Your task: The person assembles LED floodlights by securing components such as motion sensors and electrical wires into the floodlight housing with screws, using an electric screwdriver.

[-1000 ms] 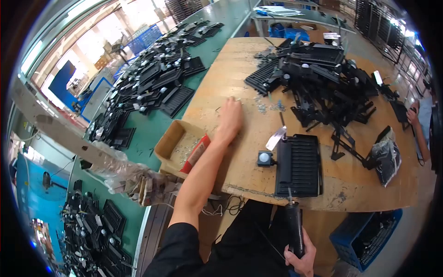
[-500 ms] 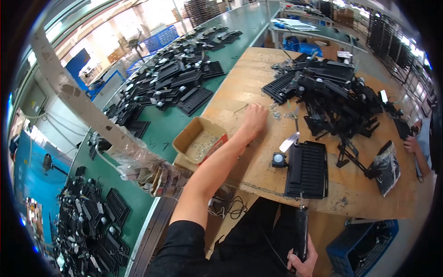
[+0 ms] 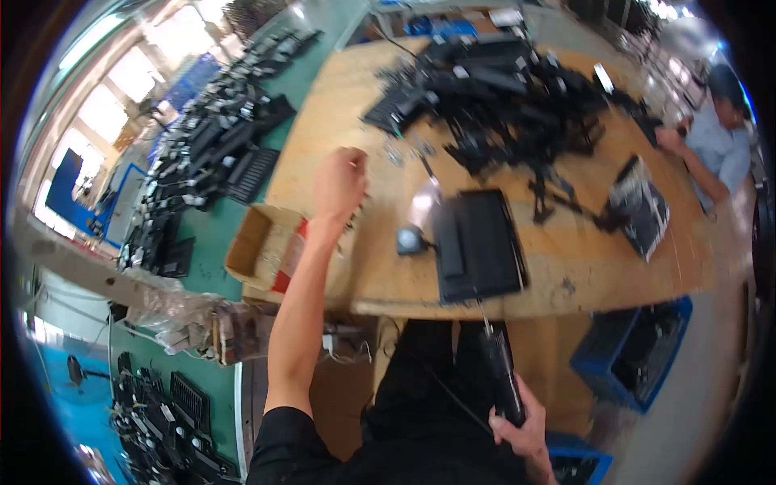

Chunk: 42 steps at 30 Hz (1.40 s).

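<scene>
My left hand (image 3: 341, 182) is above the wooden table, right of the cardboard box (image 3: 260, 246), its fingers curled together; whatever they may hold is too small to make out. My right hand (image 3: 521, 424) grips a black electric screwdriver (image 3: 501, 372) below the table's front edge. The screwdriver's tip points up at the near edge of a black slatted panel (image 3: 478, 242) lying on the table. A round light-topped sensor part (image 3: 410, 240) sits at the panel's left side, with a pale tag (image 3: 425, 200) above it. Small screws (image 3: 394, 153) lie scattered beyond my left hand.
A large heap of black parts (image 3: 517, 97) covers the table's back. At the right lies a plastic-wrapped bundle (image 3: 638, 208); a co-worker (image 3: 719, 145) is beyond it. Blue crates (image 3: 634, 352) stand below right. More black parts lie on the green conveyor (image 3: 311, 85) at left.
The view has turned and shifted, so the table sits higher and further left. My left hand has lifted slightly from the table top. My right hand still grips the screwdriver.
</scene>
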Each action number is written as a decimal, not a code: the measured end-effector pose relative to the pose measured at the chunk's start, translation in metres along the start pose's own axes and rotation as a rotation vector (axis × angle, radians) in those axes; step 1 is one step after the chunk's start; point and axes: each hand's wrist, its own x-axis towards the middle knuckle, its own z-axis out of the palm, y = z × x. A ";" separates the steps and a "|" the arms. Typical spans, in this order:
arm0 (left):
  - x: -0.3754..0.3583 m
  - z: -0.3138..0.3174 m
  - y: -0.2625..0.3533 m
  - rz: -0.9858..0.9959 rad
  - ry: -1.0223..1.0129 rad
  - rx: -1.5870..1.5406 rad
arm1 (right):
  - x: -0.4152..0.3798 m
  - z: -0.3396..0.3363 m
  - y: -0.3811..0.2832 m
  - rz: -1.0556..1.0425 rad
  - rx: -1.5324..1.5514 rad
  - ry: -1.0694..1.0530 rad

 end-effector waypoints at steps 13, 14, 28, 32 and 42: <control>-0.146 -0.012 0.141 0.402 -0.247 -0.317 | -0.002 -0.008 0.016 0.074 0.005 0.038; -0.148 -0.008 0.141 0.420 -0.268 -0.339 | 0.000 -0.008 0.015 0.082 0.033 0.038; -0.154 0.009 0.148 0.378 -0.275 -0.417 | 0.000 0.022 0.012 0.201 0.697 -0.089; -0.151 0.013 0.147 0.360 -0.308 -0.411 | 0.010 0.021 0.013 0.069 0.304 -0.036; -0.161 0.019 0.141 0.478 -0.236 -0.386 | 0.015 0.005 0.017 0.047 0.256 -0.049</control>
